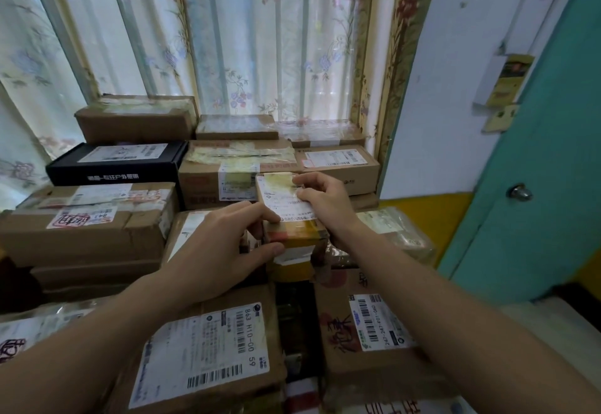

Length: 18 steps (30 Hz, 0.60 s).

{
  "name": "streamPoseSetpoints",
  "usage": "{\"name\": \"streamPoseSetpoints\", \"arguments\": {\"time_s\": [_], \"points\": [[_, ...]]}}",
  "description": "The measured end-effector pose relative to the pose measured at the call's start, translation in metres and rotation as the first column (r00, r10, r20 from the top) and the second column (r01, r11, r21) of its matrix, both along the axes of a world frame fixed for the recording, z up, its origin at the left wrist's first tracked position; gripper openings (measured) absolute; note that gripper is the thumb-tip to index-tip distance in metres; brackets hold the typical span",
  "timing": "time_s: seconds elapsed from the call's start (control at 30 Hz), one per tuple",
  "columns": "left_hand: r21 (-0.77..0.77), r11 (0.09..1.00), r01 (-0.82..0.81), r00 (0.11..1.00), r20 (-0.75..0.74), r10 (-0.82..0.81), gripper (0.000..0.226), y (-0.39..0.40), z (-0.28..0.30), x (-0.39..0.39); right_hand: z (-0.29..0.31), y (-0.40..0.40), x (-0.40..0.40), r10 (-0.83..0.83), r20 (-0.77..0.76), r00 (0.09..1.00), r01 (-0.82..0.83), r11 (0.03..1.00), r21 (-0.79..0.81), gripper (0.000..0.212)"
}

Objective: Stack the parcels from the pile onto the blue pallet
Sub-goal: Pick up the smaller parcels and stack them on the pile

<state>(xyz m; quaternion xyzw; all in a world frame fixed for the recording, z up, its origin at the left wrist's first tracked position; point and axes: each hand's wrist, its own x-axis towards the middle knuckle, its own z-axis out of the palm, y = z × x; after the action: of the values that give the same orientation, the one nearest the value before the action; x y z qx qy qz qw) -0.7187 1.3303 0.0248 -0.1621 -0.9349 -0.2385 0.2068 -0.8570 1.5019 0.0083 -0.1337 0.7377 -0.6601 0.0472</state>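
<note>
A small taped cardboard parcel (pixel 287 215) with a white label and yellow tape is held between both hands at the middle of the stack. My left hand (pixel 218 244) grips its left side, thumb on the front face and fingers on top. My right hand (pixel 325 200) grips its right side, fingers curled over the label. Around it rise stacked cardboard parcels (pixel 208 352), with a black box (pixel 113 163) at the upper left. The blue pallet is not in view.
A flowered curtain (pixel 247 39) hangs over the window behind the stack. A teal door (pixel 533 186) with a knob stands at the right beside a white and yellow wall. A dark gap (pixel 294 322) runs between the two nearest parcels.
</note>
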Motion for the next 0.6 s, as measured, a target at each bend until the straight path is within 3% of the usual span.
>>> {"name": "streamPoseSetpoints", "arguments": {"time_s": [0.27, 0.5, 0.6], "points": [[0.007, 1.0, 0.006, 1.0, -0.02, -0.006, 0.048, -0.007, -0.008, 0.0, -0.004, -0.008, 0.002, -0.028, 0.045, 0.999, 0.03, 0.999, -0.043, 0.018], [-0.068, 0.996, 0.062, 0.995, 0.087, -0.056, 0.055, -0.004, -0.017, 0.002, -0.007, 0.008, 0.012, -0.056, -0.049, 0.997, 0.06, 0.993, 0.101, 0.02], [-0.096, 0.992, 0.077, 0.996, 0.056, -0.072, 0.053, -0.005, -0.019, 0.003, -0.005, 0.007, 0.017, -0.05, -0.133, 0.99, 0.075, 0.979, 0.189, 0.022]]}}
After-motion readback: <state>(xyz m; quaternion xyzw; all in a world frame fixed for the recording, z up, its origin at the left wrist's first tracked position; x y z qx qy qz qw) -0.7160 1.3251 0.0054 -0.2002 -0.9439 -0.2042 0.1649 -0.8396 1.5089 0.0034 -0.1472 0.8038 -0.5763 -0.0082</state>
